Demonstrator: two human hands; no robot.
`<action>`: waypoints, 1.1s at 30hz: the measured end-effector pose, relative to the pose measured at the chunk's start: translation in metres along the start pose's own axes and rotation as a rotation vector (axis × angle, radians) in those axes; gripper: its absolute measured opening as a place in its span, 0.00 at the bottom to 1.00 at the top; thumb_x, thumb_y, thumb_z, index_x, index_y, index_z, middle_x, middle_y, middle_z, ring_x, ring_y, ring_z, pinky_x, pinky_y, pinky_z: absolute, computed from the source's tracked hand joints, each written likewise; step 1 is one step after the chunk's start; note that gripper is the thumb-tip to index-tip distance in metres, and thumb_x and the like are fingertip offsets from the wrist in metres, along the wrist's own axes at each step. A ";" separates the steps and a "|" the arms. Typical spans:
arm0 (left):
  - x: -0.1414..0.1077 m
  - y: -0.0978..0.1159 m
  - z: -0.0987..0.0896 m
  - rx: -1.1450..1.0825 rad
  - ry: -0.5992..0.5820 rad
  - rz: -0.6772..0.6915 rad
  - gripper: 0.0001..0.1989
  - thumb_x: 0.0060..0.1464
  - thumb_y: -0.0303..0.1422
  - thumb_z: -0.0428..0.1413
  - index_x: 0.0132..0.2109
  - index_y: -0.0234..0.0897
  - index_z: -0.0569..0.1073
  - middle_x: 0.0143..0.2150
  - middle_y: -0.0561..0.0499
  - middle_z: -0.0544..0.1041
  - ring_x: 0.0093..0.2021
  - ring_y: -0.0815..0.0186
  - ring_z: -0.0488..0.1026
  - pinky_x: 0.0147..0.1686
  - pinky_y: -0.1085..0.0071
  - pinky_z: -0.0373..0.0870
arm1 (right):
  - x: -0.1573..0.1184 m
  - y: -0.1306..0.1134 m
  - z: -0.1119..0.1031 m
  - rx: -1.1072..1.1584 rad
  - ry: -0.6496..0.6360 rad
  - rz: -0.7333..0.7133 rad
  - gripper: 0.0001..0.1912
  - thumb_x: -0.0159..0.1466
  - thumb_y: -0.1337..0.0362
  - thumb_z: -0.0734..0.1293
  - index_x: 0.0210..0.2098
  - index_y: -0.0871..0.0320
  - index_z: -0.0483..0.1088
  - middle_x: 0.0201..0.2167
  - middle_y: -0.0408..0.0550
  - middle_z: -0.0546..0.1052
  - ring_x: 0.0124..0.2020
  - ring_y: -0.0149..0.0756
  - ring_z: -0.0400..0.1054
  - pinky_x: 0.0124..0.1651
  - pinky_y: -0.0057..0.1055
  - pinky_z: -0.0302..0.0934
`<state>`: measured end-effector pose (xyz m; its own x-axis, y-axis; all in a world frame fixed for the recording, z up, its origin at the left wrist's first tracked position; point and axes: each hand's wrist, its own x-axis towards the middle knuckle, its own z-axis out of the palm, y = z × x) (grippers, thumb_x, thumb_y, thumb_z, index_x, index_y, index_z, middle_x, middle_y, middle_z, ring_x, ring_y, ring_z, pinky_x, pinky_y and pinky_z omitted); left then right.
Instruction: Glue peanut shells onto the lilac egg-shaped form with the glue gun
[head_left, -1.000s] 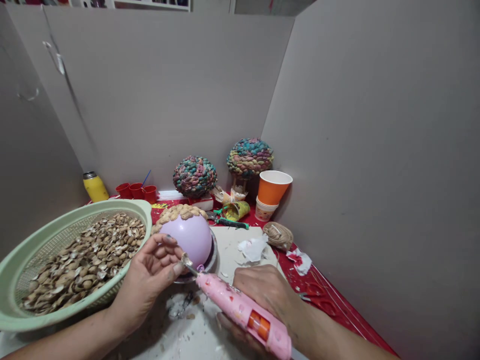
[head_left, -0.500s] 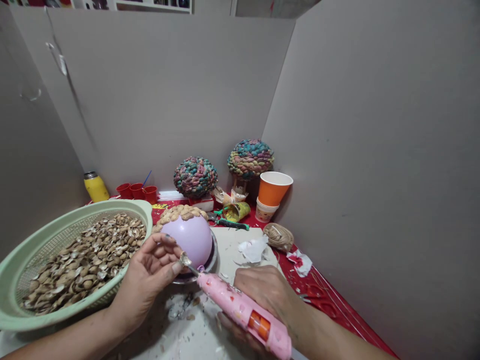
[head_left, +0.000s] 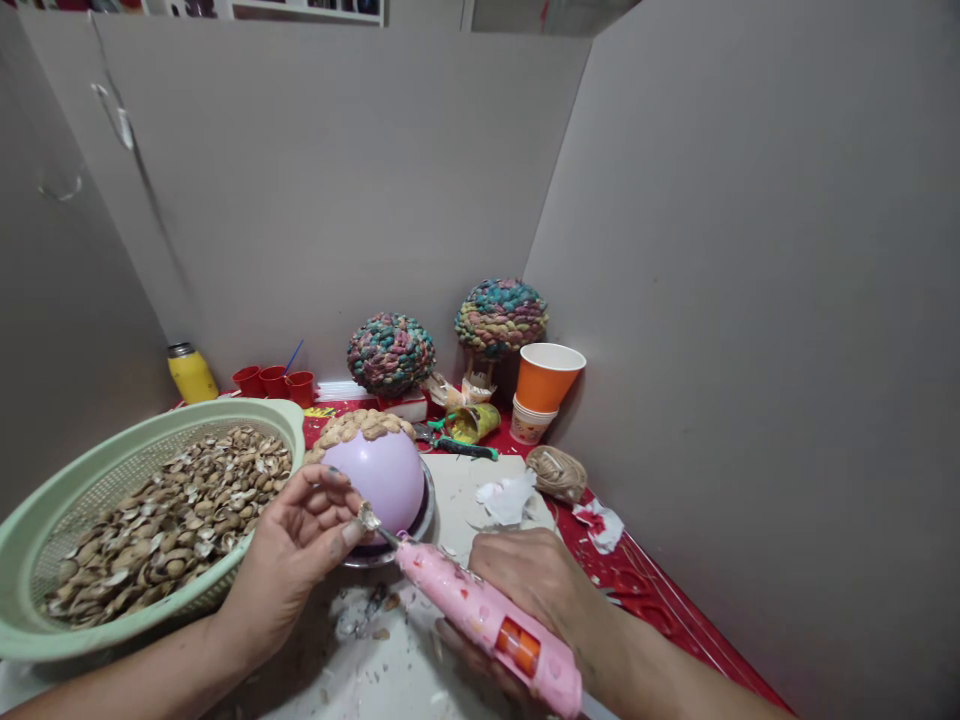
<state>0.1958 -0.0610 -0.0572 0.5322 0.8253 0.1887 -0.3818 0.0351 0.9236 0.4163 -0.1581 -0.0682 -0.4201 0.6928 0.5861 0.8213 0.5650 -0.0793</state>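
Between thumb and fingertips, my left hand [head_left: 311, 525] pinches a peanut shell [head_left: 368, 516], its hollow side toward the tool. My right hand [head_left: 529, 585] is wrapped round a pink glue gun [head_left: 480, 615], whose metal nozzle meets the shell or lies right at it. Just behind them a lilac balloon [head_left: 379, 480] rests in a metal bowl [head_left: 429, 510]. Shells [head_left: 360, 426] cover the balloon's upper left. To the left, a green colander [head_left: 281, 415] holds many loose peanut shells [head_left: 169, 530]. The right hand's trigger finger is hidden.
Two balls covered in coloured shells [head_left: 391, 353] stand at the back, near an orange paper cup [head_left: 550, 380]. Pliers [head_left: 469, 449], a twine ball [head_left: 556, 472], crumpled tissue [head_left: 506, 497] and red scissors [head_left: 637, 600] lie to the right. Red cups [head_left: 274, 380] and a yellow bottle [head_left: 192, 375] are back left.
Almost nothing differs. The glue gun and its nozzle have shifted very slightly at the shell; both hands keep their hold.
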 end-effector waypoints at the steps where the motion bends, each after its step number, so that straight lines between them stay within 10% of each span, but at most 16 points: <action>1: 0.000 0.000 0.000 0.003 0.002 0.000 0.14 0.53 0.26 0.63 0.44 0.41 0.69 0.37 0.53 0.75 0.37 0.70 0.73 0.39 0.74 0.73 | -0.001 0.001 0.000 -0.001 -0.002 -0.006 0.19 0.66 0.56 0.59 0.21 0.55 0.57 0.17 0.38 0.63 0.17 0.28 0.52 0.24 0.31 0.41; 18: -0.003 0.014 0.003 -0.008 0.067 0.012 0.15 0.49 0.27 0.66 0.42 0.40 0.71 0.36 0.53 0.75 0.35 0.70 0.73 0.36 0.76 0.73 | -0.006 0.019 0.004 -0.063 0.034 0.021 0.15 0.65 0.62 0.62 0.23 0.55 0.57 0.19 0.38 0.64 0.20 0.28 0.56 0.26 0.31 0.42; 26: -0.009 0.042 0.010 -0.042 0.221 0.110 0.19 0.40 0.28 0.70 0.39 0.40 0.73 0.34 0.54 0.76 0.35 0.69 0.74 0.35 0.79 0.74 | 0.007 0.048 -0.004 -0.200 -0.239 0.496 0.09 0.63 0.60 0.63 0.28 0.56 0.62 0.25 0.46 0.73 0.25 0.35 0.64 0.28 0.31 0.43; 33: -0.007 0.052 0.011 -0.079 0.314 0.147 0.23 0.33 0.29 0.73 0.38 0.40 0.74 0.34 0.53 0.77 0.35 0.68 0.74 0.35 0.78 0.75 | 0.006 0.067 0.004 -0.221 -0.373 0.619 0.04 0.54 0.68 0.66 0.30 0.58 0.66 0.28 0.50 0.76 0.29 0.41 0.68 0.28 0.31 0.43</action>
<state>0.1808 -0.0717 -0.0069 0.2136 0.9574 0.1943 -0.5011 -0.0633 0.8631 0.4674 -0.1144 -0.0731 0.0723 0.9825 0.1717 0.9915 -0.0522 -0.1189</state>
